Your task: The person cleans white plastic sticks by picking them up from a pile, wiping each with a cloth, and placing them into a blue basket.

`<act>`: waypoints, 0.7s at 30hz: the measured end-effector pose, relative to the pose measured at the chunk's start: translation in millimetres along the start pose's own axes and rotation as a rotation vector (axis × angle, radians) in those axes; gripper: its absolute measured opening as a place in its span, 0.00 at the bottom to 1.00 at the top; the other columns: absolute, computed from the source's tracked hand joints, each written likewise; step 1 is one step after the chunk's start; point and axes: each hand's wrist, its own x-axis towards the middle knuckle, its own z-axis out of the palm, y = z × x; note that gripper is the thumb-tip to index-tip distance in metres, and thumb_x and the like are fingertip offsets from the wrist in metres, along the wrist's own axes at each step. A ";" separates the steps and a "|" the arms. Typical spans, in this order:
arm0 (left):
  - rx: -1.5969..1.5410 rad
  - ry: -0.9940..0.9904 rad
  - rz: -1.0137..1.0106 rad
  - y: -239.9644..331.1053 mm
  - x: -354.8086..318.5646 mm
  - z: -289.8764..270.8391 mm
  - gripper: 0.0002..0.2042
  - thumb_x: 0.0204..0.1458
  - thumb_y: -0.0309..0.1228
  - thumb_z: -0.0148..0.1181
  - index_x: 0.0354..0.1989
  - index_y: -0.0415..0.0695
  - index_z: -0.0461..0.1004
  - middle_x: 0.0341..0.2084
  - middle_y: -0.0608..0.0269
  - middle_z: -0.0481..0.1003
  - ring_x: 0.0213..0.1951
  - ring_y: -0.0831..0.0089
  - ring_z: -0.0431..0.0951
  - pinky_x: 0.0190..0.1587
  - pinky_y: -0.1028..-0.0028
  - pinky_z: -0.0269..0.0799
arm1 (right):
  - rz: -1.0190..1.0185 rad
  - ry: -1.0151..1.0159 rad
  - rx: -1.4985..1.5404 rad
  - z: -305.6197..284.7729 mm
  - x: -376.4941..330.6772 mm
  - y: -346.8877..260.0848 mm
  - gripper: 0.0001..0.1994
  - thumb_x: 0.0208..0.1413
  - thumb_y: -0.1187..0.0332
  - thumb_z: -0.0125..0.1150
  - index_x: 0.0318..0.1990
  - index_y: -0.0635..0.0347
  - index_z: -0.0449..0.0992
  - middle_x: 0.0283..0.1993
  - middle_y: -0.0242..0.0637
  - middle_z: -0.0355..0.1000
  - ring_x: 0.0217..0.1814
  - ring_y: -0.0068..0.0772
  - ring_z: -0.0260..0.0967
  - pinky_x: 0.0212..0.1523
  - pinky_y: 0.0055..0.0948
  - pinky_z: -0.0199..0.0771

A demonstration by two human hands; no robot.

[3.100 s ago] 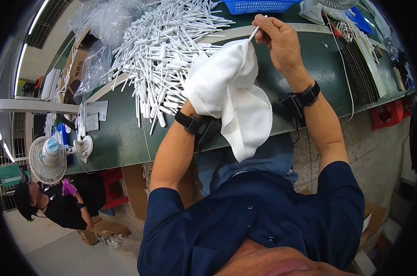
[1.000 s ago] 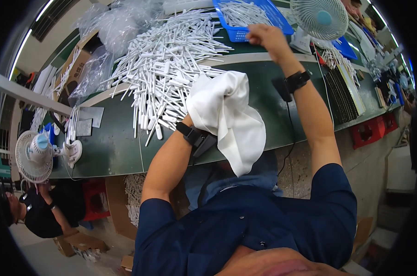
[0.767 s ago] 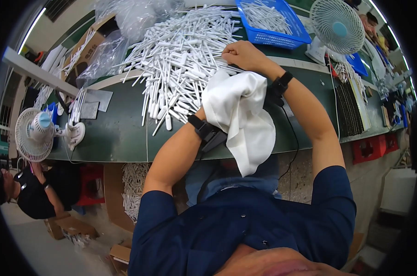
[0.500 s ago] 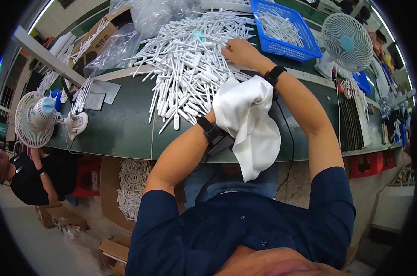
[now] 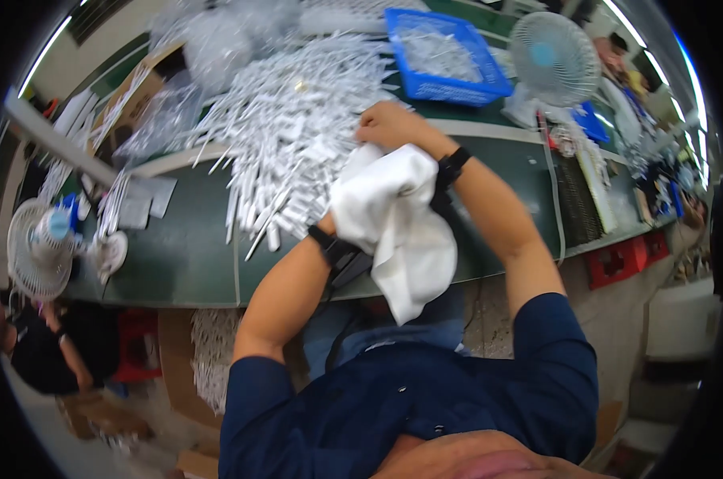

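A white cloth [image 5: 393,215] drapes over my left wrist area and hangs down past the table's near edge. My left hand is hidden behind it; only the forearm with a black wrist strap [image 5: 339,254] shows. Just above the cloth's upper edge, my right hand [image 5: 393,126] has its fingers curled closed, and what they hold, if anything, cannot be made out. That hand is at the right side of a large heap of thin white plastic sticks [image 5: 281,136] with thicker ends, spread over the green table [image 5: 194,271].
A blue basket [image 5: 449,94] of white pieces stands behind my right hand, beside a white fan [image 5: 554,60]. Another fan [image 5: 42,247] is at the left. Clear plastic bags [image 5: 233,48] and a cardboard box lie at the back left. A person [image 5: 54,343] sits at the far left.
The whole view has shifted, so the table things appear further left. My right hand has drawn nearer to the cloth, away from the basket.
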 end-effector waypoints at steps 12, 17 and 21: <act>-0.463 0.378 -0.283 -52.0 -2.2 21.7 0.12 0.66 0.37 0.48 0.39 0.42 0.74 0.29 0.68 0.73 0.32 0.77 0.74 0.34 0.74 0.70 | 0.089 0.549 0.451 -17.9 -101.8 -20.0 0.11 0.69 0.66 0.57 0.50 0.64 0.78 0.30 0.27 0.76 0.29 0.17 0.71 0.33 0.24 0.73; -0.446 0.399 -0.527 -45.1 -8.5 32.9 0.18 0.71 0.43 0.46 0.44 0.41 0.75 0.32 0.66 0.74 0.33 0.78 0.74 0.37 0.76 0.71 | 0.083 0.270 0.868 8.1 -130.3 -34.6 0.15 0.68 0.66 0.59 0.56 0.67 0.74 0.29 0.27 0.75 0.29 0.18 0.70 0.36 0.23 0.74; 0.138 0.237 -0.364 -73.4 -18.2 27.4 0.23 0.71 0.50 0.44 0.45 0.42 0.75 0.33 0.64 0.75 0.32 0.77 0.74 0.35 0.76 0.73 | 0.055 0.162 0.883 12.5 -133.7 -36.0 0.17 0.65 0.65 0.63 0.54 0.70 0.73 0.28 0.29 0.77 0.30 0.19 0.73 0.38 0.24 0.75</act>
